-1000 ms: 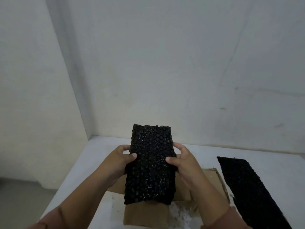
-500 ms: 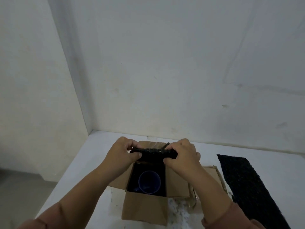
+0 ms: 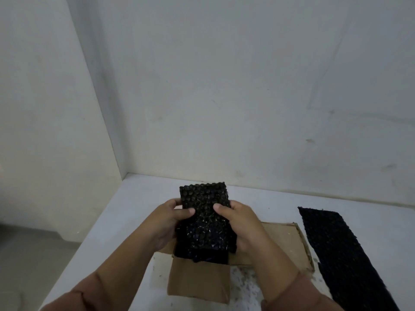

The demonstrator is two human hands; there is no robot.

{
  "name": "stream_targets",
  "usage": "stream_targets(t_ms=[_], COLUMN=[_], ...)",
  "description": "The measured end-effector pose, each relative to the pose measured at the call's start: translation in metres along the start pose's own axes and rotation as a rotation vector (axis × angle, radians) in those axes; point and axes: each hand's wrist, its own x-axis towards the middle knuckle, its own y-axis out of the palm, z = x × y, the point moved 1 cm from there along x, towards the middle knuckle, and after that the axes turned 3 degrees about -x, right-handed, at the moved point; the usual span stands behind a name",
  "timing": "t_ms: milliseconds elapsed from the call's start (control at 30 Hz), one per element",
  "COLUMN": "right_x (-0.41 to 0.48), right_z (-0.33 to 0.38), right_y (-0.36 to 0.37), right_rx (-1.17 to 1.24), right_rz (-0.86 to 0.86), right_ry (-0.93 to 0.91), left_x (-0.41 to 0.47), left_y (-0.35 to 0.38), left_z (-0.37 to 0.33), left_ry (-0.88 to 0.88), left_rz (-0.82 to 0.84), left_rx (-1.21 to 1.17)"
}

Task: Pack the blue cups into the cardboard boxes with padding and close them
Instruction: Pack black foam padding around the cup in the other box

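I hold a black bubble-wrap padding sheet [image 3: 203, 212] upright over the open cardboard box [image 3: 199, 279]. My left hand [image 3: 166, 223] grips its left edge, thumb on the front. On the other side my right hand [image 3: 240, 223] grips the right edge the same way. The sheet's lower end dips into the box opening and hides the inside. No blue cup shows at this moment. The box's near flap hangs open toward me.
A second long strip of black padding [image 3: 336, 250] lies flat on the white table [image 3: 269, 203] at the right. A flattened piece of cardboard [image 3: 285, 239] lies beside the box. Walls stand close behind and to the left; the table's left edge drops off.
Half a second ago the padding was bunched low at the box's far rim and a blue cup showed inside. Now the sheet stands upright again, covering the opening.
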Motion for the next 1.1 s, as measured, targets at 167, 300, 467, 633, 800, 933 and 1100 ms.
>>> stream_targets(t_ms=[167, 300, 467, 633, 800, 933, 1100], right_x=[0.018, 0.021, 0.024, 0.029, 0.030, 0.022, 0.017], right_z=[-0.035, -0.038, -0.042, -0.049, -0.058, -0.050, -0.028], right_y=[-0.004, -0.012, -0.006, -0.003, -0.004, -0.005, -0.013], right_rx=[-0.016, -0.415, -0.905, -1.157, -1.495, -1.517, -1.651], right_rz=[-0.105, -0.128, -0.184, -0.225, -0.234, -0.138, 0.299], right_ry=[0.068, -0.059, -0.285, -0.433, -0.546, -0.531, -0.458], left_x=[0.023, 0.028, 0.029, 0.025, 0.016, 0.014, 0.013], left_y=[-0.009, -0.008, -0.006, -0.003, 0.004, 0.007, 0.004], left_z=[0.023, 0.027, 0.034, 0.037, 0.036, 0.039, 0.035], left_ry=[0.038, 0.168, 0.417, 0.463, 0.493, 0.402, 0.563], left_rz=[-0.196, -0.280, -0.364, -0.353, -0.256, -0.179, -0.125], left_rx=[0.340, 0.839, 1.196, 1.271, 1.543, 1.812, 1.977])
